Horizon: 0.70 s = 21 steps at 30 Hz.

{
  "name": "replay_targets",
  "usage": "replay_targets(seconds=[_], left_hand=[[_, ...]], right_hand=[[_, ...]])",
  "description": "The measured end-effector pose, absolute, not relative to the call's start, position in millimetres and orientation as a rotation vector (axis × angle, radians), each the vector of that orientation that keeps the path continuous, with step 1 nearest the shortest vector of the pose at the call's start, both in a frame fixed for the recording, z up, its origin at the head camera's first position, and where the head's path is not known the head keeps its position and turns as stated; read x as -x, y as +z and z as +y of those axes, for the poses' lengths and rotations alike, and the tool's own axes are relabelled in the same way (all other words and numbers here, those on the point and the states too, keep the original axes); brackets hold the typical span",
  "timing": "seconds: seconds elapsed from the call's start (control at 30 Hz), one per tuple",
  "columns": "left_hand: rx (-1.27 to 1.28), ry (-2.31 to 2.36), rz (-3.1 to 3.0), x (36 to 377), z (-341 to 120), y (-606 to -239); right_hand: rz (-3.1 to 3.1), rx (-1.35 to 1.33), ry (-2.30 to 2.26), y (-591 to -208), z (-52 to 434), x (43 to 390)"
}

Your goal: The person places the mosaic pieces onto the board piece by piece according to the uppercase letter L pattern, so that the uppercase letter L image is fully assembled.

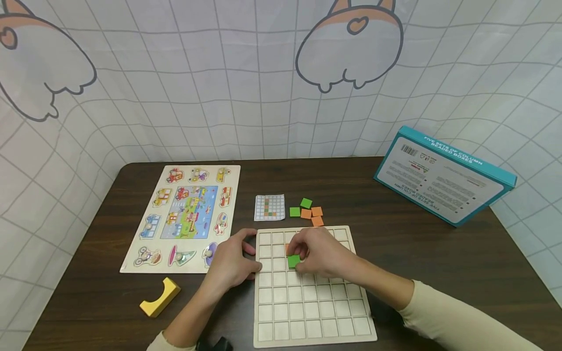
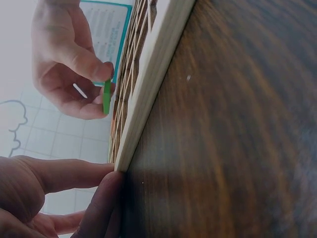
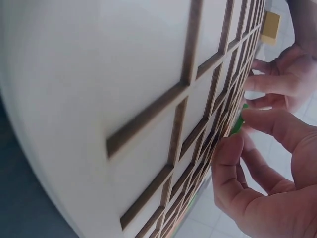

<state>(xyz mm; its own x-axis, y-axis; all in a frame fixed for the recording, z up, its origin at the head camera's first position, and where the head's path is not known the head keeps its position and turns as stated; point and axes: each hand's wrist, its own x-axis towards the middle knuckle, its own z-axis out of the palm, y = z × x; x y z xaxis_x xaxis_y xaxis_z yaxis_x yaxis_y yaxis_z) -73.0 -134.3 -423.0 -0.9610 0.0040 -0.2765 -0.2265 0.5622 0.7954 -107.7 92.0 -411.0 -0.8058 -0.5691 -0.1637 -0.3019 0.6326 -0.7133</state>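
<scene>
The right hand (image 1: 322,256) pinches a green square tile (image 1: 293,261) between thumb and fingertips, holding it just over the upper rows of the wooden grid board (image 1: 311,312), beside an orange tile (image 1: 287,248) half hidden under the fingers. The left hand (image 1: 230,263) rests on the board's left edge, fingers loosely curled against it. Behind the board lie loose green and orange tiles (image 1: 307,211), a small pattern card (image 1: 270,207), a vehicle peg puzzle (image 1: 186,214), a yellow curved block (image 1: 160,296) and a teal box (image 1: 443,175) on the dark table (image 1: 439,253).
</scene>
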Motion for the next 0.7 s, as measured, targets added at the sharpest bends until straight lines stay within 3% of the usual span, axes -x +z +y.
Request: replay_targets(seconds=[0.7], left_hand=[[0.173, 1.352, 2.558, 72.0, -134.7, -421.8]], right_hand=[[2.538, 0.778, -0.899, -412.5, 87.6, 106.8]])
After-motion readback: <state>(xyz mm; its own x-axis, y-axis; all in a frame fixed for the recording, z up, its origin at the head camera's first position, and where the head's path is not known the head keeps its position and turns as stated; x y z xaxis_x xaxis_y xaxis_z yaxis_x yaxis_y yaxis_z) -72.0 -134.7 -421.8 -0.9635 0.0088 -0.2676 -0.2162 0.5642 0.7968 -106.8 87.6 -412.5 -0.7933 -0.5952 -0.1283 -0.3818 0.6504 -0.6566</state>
